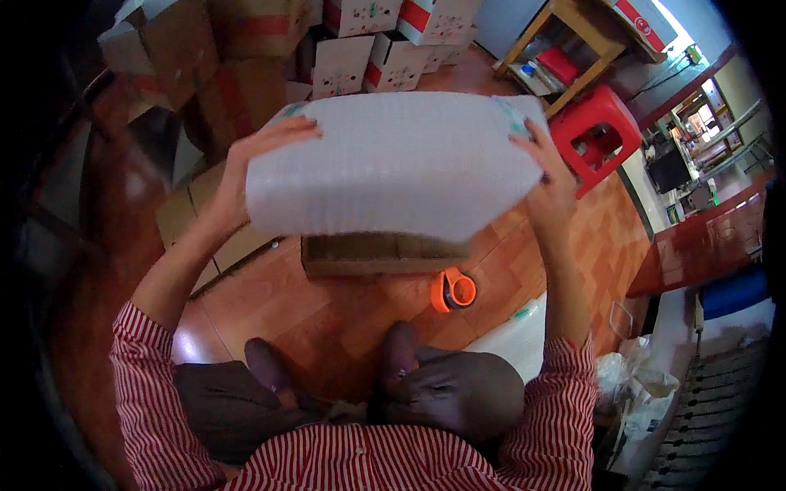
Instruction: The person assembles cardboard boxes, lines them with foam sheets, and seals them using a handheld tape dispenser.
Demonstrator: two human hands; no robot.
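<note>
Your two-handed grip holds one white bundle above one open cardboard box, left hand clasping at nine o'clock, right hand at three; one orange tape dispenser lies at five.

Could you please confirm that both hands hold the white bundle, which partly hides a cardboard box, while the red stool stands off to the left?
Not quite: the head view shows the red stool off to the right. The left hand and right hand do hold the white bundle, partly hiding a cardboard box.
</note>
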